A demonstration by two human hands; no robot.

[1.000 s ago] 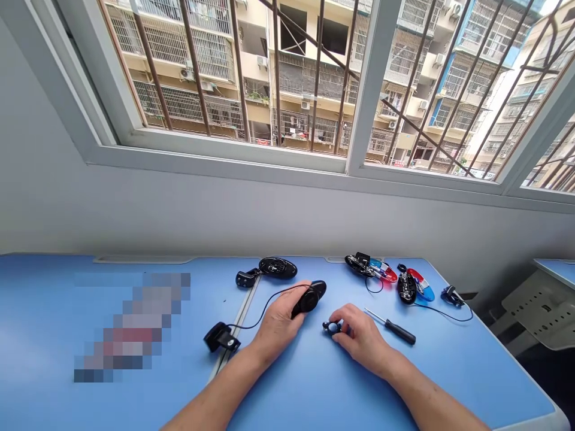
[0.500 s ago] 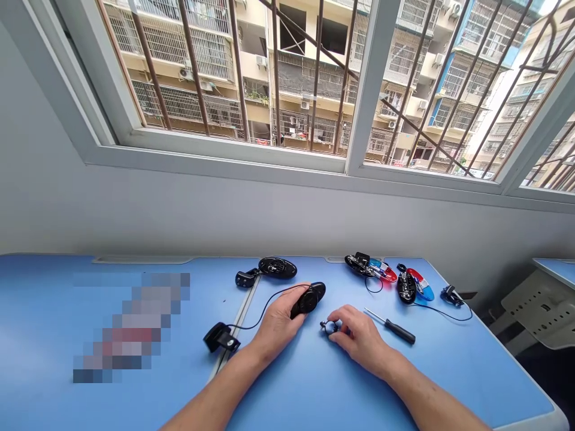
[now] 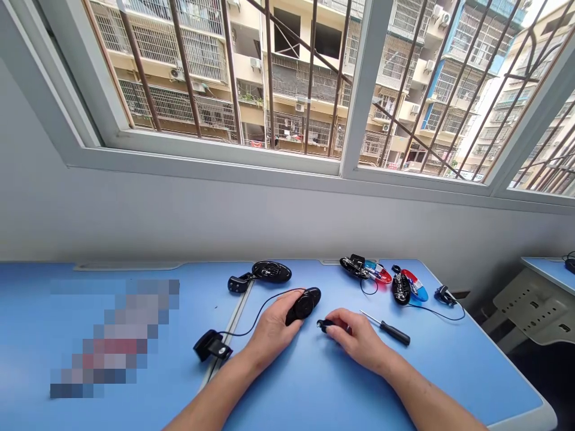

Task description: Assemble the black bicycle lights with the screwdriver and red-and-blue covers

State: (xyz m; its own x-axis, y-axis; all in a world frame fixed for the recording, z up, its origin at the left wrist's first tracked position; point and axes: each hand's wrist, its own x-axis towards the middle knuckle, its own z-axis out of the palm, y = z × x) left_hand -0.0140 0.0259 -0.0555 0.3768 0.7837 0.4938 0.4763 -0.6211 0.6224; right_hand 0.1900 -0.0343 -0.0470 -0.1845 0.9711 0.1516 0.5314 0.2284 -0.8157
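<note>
My left hand [image 3: 275,325] is wrapped round a glossy black oval device [image 3: 304,304] with a round disc on its face. A thin black cable runs from it to a small black bracket-like piece [image 3: 212,346] lying to the left. To the right, my right hand [image 3: 353,332] pinches a small black ring clamp [image 3: 324,325] between thumb and fingers, just above the table. Beside that hand lies a screwdriver [image 3: 395,332] with a black handle. The two held parts are apart.
Another black oval device [image 3: 272,272] lies behind my left hand. Opened devices with red and blue covers [image 3: 378,271] [image 3: 414,285] lie at the back right, near a small cabled part [image 3: 444,294]. A blurred-out item [image 3: 117,341] is on the left of the blue table [image 3: 287,401].
The ring clamp has been turned in my right hand, so its round opening no longer shows. My left hand keeps its grip on the oval device. The whole view has shifted slightly.
</note>
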